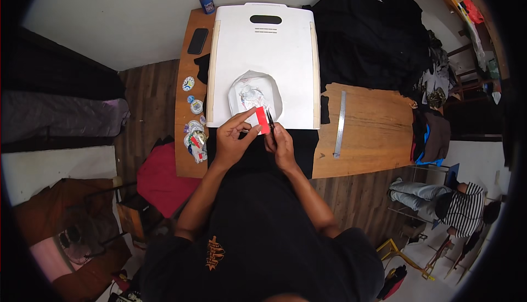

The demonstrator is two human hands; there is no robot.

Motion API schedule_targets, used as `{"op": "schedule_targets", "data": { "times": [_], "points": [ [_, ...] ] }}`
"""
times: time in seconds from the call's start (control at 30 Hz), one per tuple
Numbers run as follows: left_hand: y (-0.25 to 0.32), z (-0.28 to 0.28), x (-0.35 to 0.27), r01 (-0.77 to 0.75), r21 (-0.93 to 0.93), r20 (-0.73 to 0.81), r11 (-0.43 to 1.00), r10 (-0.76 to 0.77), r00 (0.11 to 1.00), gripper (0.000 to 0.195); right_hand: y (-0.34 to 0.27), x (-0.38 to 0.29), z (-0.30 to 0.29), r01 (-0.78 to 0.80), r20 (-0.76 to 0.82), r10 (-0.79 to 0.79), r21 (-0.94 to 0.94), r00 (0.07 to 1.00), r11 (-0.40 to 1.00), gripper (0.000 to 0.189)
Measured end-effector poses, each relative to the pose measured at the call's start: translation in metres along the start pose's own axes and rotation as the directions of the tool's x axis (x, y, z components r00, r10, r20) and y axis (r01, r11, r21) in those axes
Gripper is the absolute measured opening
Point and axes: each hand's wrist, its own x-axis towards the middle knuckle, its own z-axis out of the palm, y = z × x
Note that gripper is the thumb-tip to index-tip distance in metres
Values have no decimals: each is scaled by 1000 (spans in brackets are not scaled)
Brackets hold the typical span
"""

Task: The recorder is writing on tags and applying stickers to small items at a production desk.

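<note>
My left hand (234, 139) pinches a small, flat red strip (262, 119) between thumb and fingers. Beside it, my right hand (280, 140) grips a small dark pointed cutting tool (270, 117), probably snips or scissors, with its tips up against the strip's right side. Both hands are over the near edge of a white board-like panel (263, 55) that has a handle slot and tan tape along its sides. Just beyond my fingers is a shallow white, many-sided hollow (275, 92) in the panel, with crumpled silvery and printed scraps (252, 94) inside. Black cloth (302, 147) lies under the panel.
The wooden table (378, 125) carries a metal ruler (340, 125), a phone (198, 41), a spray can (206, 0) and several printed patches (195, 137) at left. Black garments (370, 34) are heaped at back right. Another person (457, 209) is at the right.
</note>
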Motion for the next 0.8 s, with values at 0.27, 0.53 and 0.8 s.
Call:
{"op": "schedule_targets", "data": {
  "times": [0.27,0.53,0.8],
  "points": [
    [8,4,-2,4,30,25,1000,-5,1000,47,-5,1,5,1,-8,-1,-9,1000,1000,35],
    [2,4,-4,-71,62,79,996,66,995,52,-1,3,2,23,-10,-23,-31,1000,999,33],
    [0,8,-6,-47,50,61,998,44,997,52,3,5,-1,16,-10,-17,-16,1000,1000,36]
  ]
}}
